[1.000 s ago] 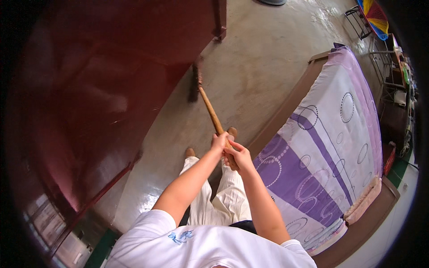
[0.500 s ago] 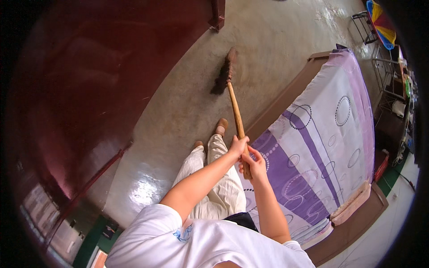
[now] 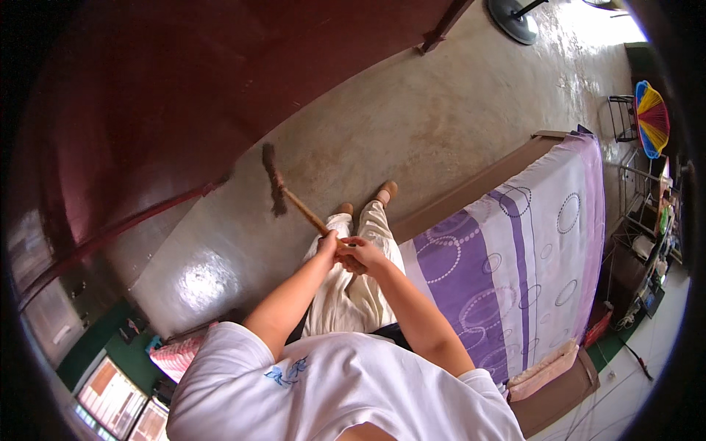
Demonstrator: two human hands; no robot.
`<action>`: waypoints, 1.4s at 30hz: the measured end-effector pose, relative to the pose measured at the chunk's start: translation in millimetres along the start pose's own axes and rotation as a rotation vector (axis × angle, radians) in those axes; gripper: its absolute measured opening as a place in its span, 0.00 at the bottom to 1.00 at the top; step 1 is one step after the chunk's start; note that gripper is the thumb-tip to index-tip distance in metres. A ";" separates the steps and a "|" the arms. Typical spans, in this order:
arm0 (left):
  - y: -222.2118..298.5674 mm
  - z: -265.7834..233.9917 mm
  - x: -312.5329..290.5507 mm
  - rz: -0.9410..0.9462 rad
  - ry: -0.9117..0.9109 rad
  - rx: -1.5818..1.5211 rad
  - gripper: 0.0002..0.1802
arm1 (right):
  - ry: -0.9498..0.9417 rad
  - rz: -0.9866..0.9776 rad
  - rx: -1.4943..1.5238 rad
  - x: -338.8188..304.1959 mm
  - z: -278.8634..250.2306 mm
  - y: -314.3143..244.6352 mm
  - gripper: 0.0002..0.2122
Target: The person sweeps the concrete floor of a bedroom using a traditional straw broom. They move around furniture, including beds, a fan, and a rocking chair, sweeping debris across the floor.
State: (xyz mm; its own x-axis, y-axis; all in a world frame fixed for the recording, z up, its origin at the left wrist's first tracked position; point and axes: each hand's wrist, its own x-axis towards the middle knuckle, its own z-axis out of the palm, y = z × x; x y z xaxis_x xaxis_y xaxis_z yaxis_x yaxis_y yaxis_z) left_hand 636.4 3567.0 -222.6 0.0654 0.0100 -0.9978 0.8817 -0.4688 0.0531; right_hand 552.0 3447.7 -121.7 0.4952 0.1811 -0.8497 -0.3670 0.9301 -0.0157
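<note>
Head view: nearest is the person's white shirt [image 3: 323,397], a blue motif on its chest, with cream trousers [image 3: 349,298] beyond it. Both arms reach forward to a broom [image 3: 307,212]. The right hand [image 3: 360,257] is nearer the handle's butt end, its grip curled round the wood; the left hand [image 3: 329,243] sits just beside it, farther up, its grip also wrapped round the handle. Past the hands are two brown shoes [image 3: 386,192]. The broom's dark head lies ahead and to the left, near the lower edge of a dark red panel [image 3: 162,95]; whether its bristles press the floor [image 3: 441,110] cannot be told. To the right stands a bed with a purple and white sheet [image 3: 504,253]. Farthest are a multicoloured round seat [image 3: 651,119] and a dark round base [image 3: 511,22].
</note>
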 end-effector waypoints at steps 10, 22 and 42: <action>-50.5 9.2 9.7 -0.131 -0.256 -0.112 0.16 | 0.292 -0.049 -0.258 -25.7 -1.7 28.1 0.16; -53.9 86.8 -28.7 -0.026 -0.100 0.149 0.21 | 0.274 -0.114 -0.118 -84.5 -48.1 2.6 0.16; 19.0 307.3 -45.8 0.100 -0.272 0.339 0.19 | 0.464 -0.530 -0.171 -129.8 -171.7 -128.8 0.18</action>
State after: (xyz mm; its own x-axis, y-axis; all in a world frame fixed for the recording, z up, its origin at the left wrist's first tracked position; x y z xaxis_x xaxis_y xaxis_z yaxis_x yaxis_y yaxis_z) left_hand 506.6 3286.2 -188.1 -0.0226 -0.2621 -0.9648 0.6712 -0.7192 0.1797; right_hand 399.9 3249.5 -99.9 0.2693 -0.4703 -0.8404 -0.3075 0.7850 -0.5378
